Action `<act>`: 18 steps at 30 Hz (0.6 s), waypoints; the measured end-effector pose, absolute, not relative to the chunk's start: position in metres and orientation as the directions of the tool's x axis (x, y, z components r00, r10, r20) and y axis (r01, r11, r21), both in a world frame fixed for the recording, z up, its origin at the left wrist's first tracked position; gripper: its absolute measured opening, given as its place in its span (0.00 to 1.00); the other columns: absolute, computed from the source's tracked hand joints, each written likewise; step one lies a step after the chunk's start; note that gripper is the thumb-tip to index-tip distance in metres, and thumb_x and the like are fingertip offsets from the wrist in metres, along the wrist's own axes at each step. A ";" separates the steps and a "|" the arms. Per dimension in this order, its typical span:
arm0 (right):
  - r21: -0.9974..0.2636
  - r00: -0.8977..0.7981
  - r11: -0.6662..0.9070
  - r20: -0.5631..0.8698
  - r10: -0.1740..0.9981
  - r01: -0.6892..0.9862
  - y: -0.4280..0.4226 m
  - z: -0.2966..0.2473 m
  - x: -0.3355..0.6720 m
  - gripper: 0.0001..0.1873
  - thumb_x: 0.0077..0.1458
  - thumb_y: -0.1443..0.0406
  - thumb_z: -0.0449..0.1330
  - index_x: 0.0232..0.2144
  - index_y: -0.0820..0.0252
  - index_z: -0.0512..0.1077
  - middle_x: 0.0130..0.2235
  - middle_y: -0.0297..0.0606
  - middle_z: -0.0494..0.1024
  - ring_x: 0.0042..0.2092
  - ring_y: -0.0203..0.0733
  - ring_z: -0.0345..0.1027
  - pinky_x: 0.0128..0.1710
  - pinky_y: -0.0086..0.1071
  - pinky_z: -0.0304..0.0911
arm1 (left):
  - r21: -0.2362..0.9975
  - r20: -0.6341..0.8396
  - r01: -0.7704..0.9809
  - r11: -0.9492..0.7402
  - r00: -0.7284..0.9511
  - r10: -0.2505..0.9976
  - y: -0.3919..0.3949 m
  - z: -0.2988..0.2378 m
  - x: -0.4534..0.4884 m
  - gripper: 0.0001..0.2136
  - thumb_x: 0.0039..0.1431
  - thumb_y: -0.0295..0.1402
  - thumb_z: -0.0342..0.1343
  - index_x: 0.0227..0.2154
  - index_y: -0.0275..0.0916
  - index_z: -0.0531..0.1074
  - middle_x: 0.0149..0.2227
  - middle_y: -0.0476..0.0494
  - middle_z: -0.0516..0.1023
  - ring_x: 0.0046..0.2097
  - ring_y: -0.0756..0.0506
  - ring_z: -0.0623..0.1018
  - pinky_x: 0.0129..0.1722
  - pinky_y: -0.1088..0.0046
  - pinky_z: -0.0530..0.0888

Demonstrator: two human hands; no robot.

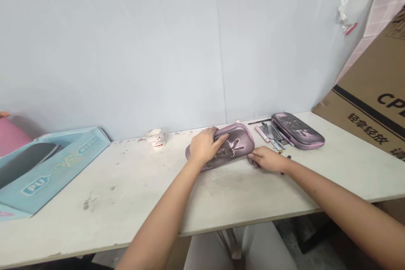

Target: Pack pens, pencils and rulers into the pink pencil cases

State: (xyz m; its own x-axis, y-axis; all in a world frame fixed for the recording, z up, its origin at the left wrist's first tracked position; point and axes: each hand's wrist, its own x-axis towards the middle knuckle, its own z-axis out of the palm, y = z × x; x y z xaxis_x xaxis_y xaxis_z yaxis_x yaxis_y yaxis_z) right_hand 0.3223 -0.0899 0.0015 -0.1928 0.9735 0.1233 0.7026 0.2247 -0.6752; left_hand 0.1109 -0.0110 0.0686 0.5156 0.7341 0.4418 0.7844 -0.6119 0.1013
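Observation:
A dark pencil case with pink edging and a raised shiny figure on its lid is tilted up off the white table. My left hand is closed over its left part, thumb across the lid. At the lower right corner of the case, the fingers of my right hand are pinched together against its edge; whether they hold a zipper pull there is hidden. A second, similar pencil case lies to the right. Beside it are a pink marker, clear rulers and a thin black pen.
A white paper cup stands near the wall, left of my hands. On the far left lies a light blue open box with a dark object inside. A large cardboard carton leans at the right. The table's front edge is close to my lap.

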 end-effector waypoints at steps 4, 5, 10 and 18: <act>-0.641 -0.180 0.133 -0.009 0.984 0.756 -0.097 0.017 0.348 0.18 0.54 0.56 0.48 0.18 0.59 0.64 0.18 0.31 0.67 0.22 0.33 0.61 0.26 0.29 0.59 | 0.020 0.456 0.742 -0.670 0.590 0.667 -0.020 0.064 0.118 0.25 0.57 0.55 0.35 0.35 0.39 0.68 0.34 0.43 0.74 0.38 0.42 0.74 0.30 0.70 0.63; -0.631 -0.172 0.110 -0.037 0.984 0.768 -0.098 0.023 0.354 0.19 0.54 0.56 0.48 0.17 0.58 0.63 0.18 0.31 0.67 0.22 0.33 0.61 0.26 0.29 0.59 | -0.007 0.460 0.727 -0.687 0.613 0.643 -0.023 0.062 0.120 0.26 0.57 0.55 0.35 0.35 0.39 0.68 0.34 0.42 0.74 0.38 0.42 0.73 0.31 0.70 0.63; -0.463 -0.159 0.113 -0.062 0.985 0.879 -0.100 0.068 0.363 0.20 0.54 0.56 0.48 0.14 0.57 0.61 0.17 0.32 0.66 0.22 0.34 0.60 0.27 0.31 0.60 | -0.140 0.462 0.623 -0.770 0.729 0.506 -0.039 0.053 0.130 0.27 0.56 0.56 0.35 0.34 0.36 0.68 0.34 0.39 0.73 0.38 0.41 0.72 0.35 0.66 0.64; -0.063 -0.205 0.206 0.013 0.979 0.977 -0.080 0.117 0.280 0.18 0.53 0.60 0.50 0.17 0.57 0.70 0.22 0.36 0.73 0.27 0.37 0.65 0.28 0.30 0.55 | -0.008 0.501 0.618 -0.786 0.683 0.532 -0.051 0.043 0.135 0.24 0.58 0.49 0.39 0.36 0.33 0.70 0.36 0.35 0.72 0.42 0.38 0.70 0.41 0.60 0.62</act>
